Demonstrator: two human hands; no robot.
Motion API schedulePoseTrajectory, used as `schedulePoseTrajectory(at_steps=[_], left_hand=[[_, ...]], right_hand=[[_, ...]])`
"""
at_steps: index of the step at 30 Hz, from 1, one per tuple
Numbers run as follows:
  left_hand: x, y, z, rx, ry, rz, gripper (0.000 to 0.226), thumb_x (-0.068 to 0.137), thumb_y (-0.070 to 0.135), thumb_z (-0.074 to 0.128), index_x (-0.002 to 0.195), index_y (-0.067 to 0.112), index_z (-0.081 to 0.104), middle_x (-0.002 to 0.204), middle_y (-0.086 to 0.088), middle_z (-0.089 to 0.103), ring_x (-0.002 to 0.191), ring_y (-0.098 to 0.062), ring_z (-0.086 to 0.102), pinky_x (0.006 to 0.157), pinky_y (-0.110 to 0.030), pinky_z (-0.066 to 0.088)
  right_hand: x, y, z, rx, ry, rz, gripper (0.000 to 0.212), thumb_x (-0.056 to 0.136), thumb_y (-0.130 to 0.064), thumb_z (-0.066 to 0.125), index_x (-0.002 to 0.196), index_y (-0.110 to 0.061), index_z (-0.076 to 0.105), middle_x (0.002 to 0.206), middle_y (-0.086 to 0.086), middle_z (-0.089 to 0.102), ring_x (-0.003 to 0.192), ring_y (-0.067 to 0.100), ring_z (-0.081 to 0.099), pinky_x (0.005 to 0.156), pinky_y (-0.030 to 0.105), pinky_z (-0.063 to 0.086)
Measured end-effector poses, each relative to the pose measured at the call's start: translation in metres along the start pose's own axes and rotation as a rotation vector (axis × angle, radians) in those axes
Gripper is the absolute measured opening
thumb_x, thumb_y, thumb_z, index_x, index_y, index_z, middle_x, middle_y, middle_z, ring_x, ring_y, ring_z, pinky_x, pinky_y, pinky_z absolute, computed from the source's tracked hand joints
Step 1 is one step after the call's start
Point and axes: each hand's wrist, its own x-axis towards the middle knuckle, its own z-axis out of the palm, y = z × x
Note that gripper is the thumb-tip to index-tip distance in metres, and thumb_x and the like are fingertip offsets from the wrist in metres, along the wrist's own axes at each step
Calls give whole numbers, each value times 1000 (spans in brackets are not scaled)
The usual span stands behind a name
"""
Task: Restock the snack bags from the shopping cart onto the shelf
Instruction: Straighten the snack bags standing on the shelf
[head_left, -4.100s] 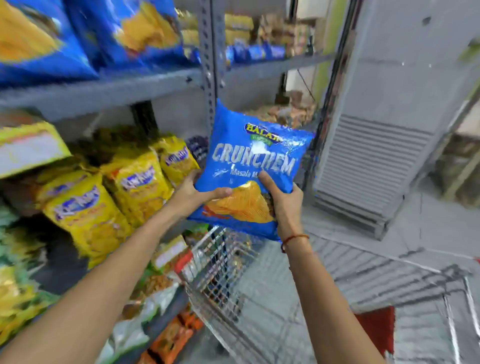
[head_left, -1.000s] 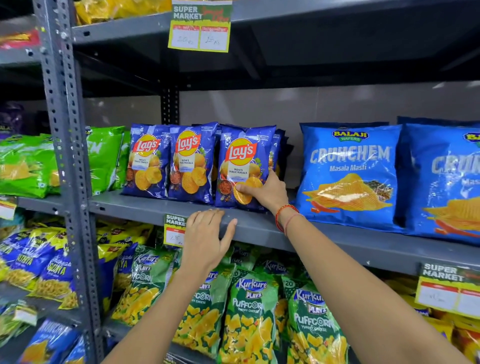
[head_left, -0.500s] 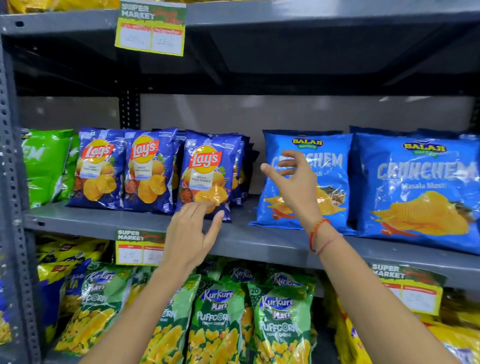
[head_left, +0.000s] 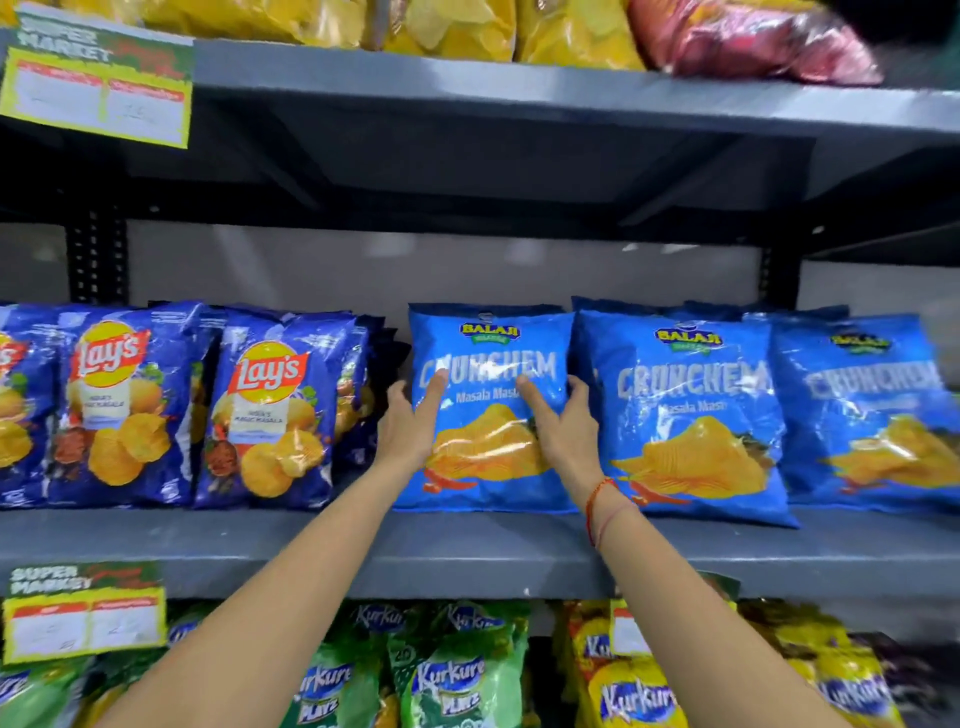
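A light blue Crunchem snack bag (head_left: 488, 338) stands upright on the grey middle shelf (head_left: 467, 556), leftmost of three such bags. My left hand (head_left: 410, 431) clasps its left edge, with a finger laid across the front. At the bag's right edge is my right hand (head_left: 563, 426), thumb on the front and fingers tucked between it and the neighbouring Crunchem bag (head_left: 685, 415). A third Crunchem bag (head_left: 872, 415) stands further right. The shopping cart is out of view.
Dark blue Lay's bags (head_left: 265, 410) fill the shelf just left of the held bag. Green and yellow Kurkure bags (head_left: 452, 675) crowd the shelf below. Yellow bags (head_left: 441, 26) lie on the shelf above. Price tags (head_left: 83, 613) hang on the shelf edges.
My left hand rose from the shelf edge below the Lay's bags to the Crunchem bag's left side. My right hand, open in the air before, now grips its right side. The view moved closer.
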Motion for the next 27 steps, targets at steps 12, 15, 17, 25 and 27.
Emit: schedulePoseTrajectory(at_steps=[12,15,17,25,27], left_hand=[[5,-8,11,-205,68,134,66,79,64,53,129,22,43,119,1,57,111,-22,57,98,-44,46],[5,-10,13,-196,64,140,60,86,53,53,132,17,40,114,1,55,101,-18,58,86,-34,49],[2,-9,13,-188,71,135,60,86,51,53,132,16,39,111,2,54,96,-15,58,80,-28,46],[-3,-13,12,-63,152,158,77,82,62,51,142,18,27,141,-8,41,127,-24,40,106,-46,35],[-9,-6,14,9,284,297,72,85,57,50,140,16,29,144,-9,37,131,-23,34,108,-46,32]], right_hand=[[10,3,9,147,86,-89,69,75,-47,75,131,-21,45,99,-16,63,102,17,64,99,43,50],[9,6,8,118,61,-85,71,78,-46,72,135,-19,40,106,-6,63,105,20,63,99,43,49],[8,9,9,97,66,-74,74,78,-50,71,137,-18,39,111,-3,65,109,22,62,101,44,48],[-7,2,7,-22,160,-182,87,84,-49,64,149,-10,21,150,11,39,139,25,37,113,43,36],[-15,-5,0,-116,185,-304,81,88,-44,61,149,-9,21,152,11,33,143,23,29,116,37,29]])
